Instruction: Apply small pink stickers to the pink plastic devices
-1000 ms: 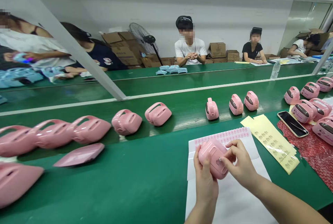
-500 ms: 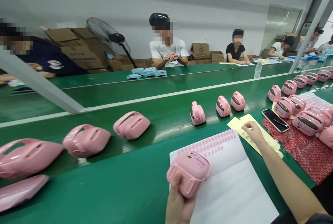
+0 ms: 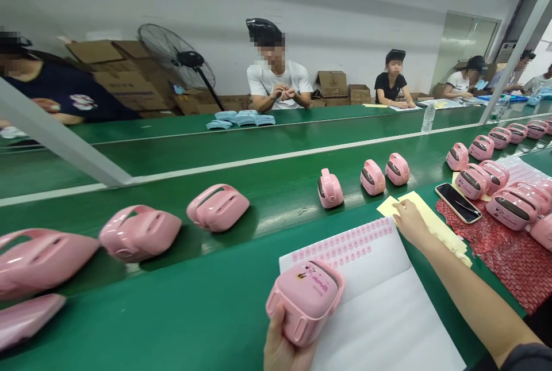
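Observation:
My left hand (image 3: 287, 345) grips a pink plastic case (image 3: 302, 296) with rounded corners, a carrying handle and a printed picture on its upturned face. Beneath the case lies a white sheet (image 3: 388, 308) with rows of small pink stickers (image 3: 345, 241) along its top edge. My right hand (image 3: 409, 224) is over the yellow paper sheets (image 3: 425, 210), to the right of the sticker sheet. Its fingers are bent together at the tips, near the left yellow sheet's edge. Whatever they pinch, if anything, is too small to make out.
Pink cases stand along the green belt, some at left (image 3: 218, 208) and several at right (image 3: 373, 177). A phone (image 3: 457, 203) lies on red bubble wrap (image 3: 509, 262). A water bottle (image 3: 428, 117) stands farther back. Co-workers sit across the line, near a fan (image 3: 176, 57).
My right hand has moved left and slightly down along the yellow sheets. My left hand has shifted left and down with the case, whose printed face now turns more towards me.

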Motion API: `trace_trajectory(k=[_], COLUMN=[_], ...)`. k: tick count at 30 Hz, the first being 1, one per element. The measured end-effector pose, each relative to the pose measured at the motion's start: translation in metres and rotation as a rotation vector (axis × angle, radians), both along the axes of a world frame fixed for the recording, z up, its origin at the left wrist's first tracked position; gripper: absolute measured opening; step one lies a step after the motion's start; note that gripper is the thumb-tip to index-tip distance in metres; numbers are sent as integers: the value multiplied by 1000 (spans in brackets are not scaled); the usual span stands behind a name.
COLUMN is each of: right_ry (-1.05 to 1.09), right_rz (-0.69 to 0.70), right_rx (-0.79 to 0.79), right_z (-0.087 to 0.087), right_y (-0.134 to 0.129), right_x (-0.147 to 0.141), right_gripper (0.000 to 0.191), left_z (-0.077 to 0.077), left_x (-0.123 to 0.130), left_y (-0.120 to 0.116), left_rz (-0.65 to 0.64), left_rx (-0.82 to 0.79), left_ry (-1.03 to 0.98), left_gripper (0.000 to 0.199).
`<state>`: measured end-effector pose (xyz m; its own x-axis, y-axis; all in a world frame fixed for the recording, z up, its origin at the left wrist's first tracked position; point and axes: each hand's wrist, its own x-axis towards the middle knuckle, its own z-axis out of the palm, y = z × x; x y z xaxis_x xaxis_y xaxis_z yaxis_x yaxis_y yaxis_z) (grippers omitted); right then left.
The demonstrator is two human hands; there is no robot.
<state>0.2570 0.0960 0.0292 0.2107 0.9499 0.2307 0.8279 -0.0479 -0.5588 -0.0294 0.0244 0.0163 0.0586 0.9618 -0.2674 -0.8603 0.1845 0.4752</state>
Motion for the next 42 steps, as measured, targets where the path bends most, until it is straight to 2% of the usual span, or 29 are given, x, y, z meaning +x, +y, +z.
trace_trajectory(k=[4,9,12,14,17,20,22,26,30,32,34,38,40,42], right_ry=[65,246,424,541,809,1238,1357,1305,1191,1101,958,610,535,552], right_rz=[132,102,63,78,194,295,305,320,297,270,253,308,336,364], right_rx=[14,104,156,151,41,-171,-234,-197,-132,-50,99,366,401,376], right_z=[-4,-10,-5,4,23,40,47,46,40,38,37,38,40,43], right_y=[5,-5,-20,-34,-57,-75,-80,-81,-86,-89,-91,-92,-92,-91], right_x=[-22,-22,-26,-41,-77,-113,-129,-140,-140,-141,-143,-143,-141,-138], right_gripper=[22,18,17,24,33,29,26,18,20,20,19,23,25,23], left_z=[-5,-11,-10,-7,3,16,24,33,33,32,30,32,36,39], left_x=[1,0,2,6,15,25,31,39,44,45,44,42,42,44], left_y=[0,2,2,0,-3,-7,-9,-13,-16,-16,-17,-18,-18,-19], left_rz=[-29,-29,-9,14,40,56,52,80,66,61,61,50,53,60], left_rx=[57,143,148,112,40,22,-12,-130,-87,-51,-47,-88,-119,-152], left_ry=[-62,-166,-200,-242,-277,-292,-324,-392,-368,-345,-341,-366,-377,-392], left_gripper=[53,51,46,42,42,45,40,37,48,52,53,46,45,46])
